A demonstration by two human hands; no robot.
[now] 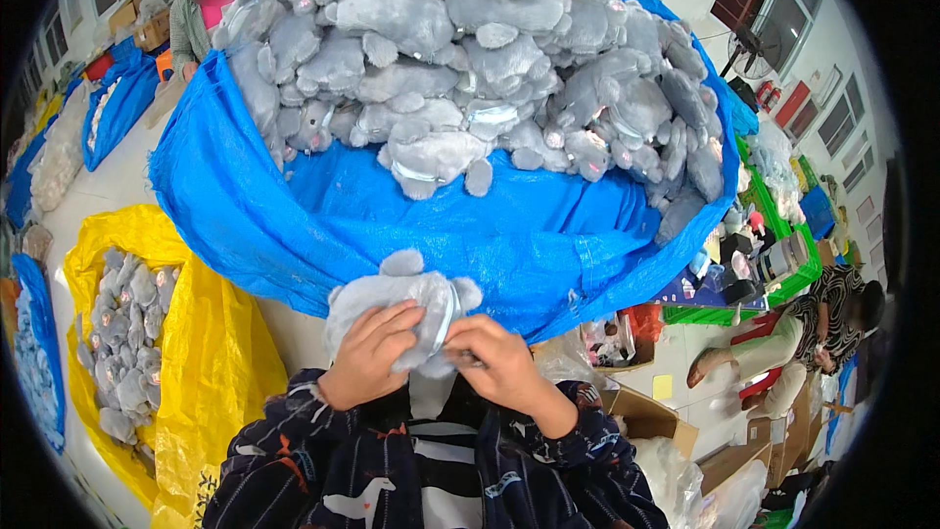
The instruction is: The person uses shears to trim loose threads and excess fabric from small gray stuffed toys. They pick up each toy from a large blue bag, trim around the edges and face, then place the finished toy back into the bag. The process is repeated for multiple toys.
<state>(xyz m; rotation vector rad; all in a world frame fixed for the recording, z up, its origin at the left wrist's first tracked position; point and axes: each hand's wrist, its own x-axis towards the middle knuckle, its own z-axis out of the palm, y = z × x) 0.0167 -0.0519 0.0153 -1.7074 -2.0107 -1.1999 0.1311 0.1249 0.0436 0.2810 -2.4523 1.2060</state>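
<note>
A grey plush toy with short stubby limbs is held in front of my chest, close to the near rim of the blue sheet. Across it runs a pale blue-white strip. My left hand is closed over the toy's near left side, the fingers pressed into the fur. At the toy's right edge, beside the strip, my right hand is closed in a pinch. What lies between those fingertips is too small to make out. The toy's underside is hidden.
A large blue sheet-lined container holds a heap of similar grey plush toys. At left stands a yellow bag with small grey pieces. Green crates and cardboard boxes are at right. One person is far left; another sits right.
</note>
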